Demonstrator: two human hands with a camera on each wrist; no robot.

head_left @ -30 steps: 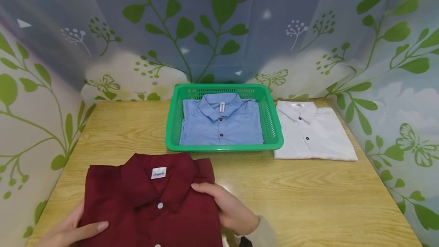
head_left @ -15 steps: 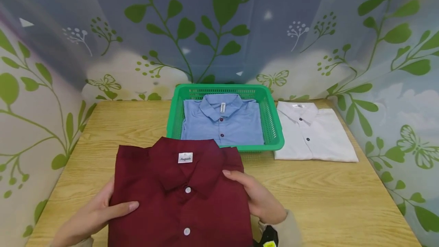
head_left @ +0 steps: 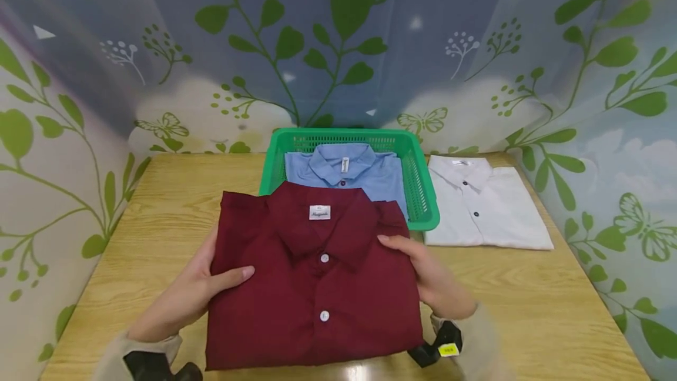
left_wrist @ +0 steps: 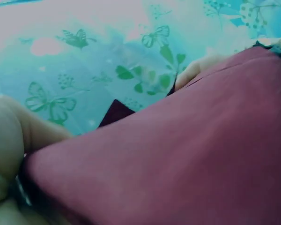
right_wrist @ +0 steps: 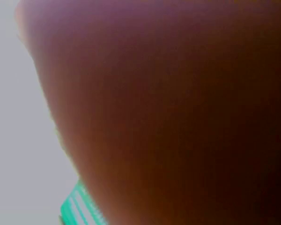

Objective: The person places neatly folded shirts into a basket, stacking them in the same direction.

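Note:
Between my two hands I hold a folded dark red shirt (head_left: pixel 365 304), collar facing away, with white buttons and a white neck label. My left hand (head_left: pixel 193 290) grips its left edge, thumb on top and the other fingers hidden beneath. At the right edge my right hand (head_left: pixel 436 278) pinches it the same way, thumb near the collar. The shirt's collar overlaps the front of a green basket (head_left: pixel 431 204) in the head view. Inside that basket lies a folded blue shirt (head_left: pixel 301 169). The left wrist view shows the red shirt's underside (left_wrist: pixel 178 150) filling much of the frame.
A folded white shirt (head_left: pixel 502 216) lies on the wooden table (head_left: pixel 529 304) just right of the basket. Behind the table and along both sides hangs a leaf-patterned cloth (head_left: pixel 211 75). The basket stands near the table's back edge.
Both hands have carried the red shirt to the right and away from me, from the table's left front to in front of the basket. The basket and white shirt have stayed put.

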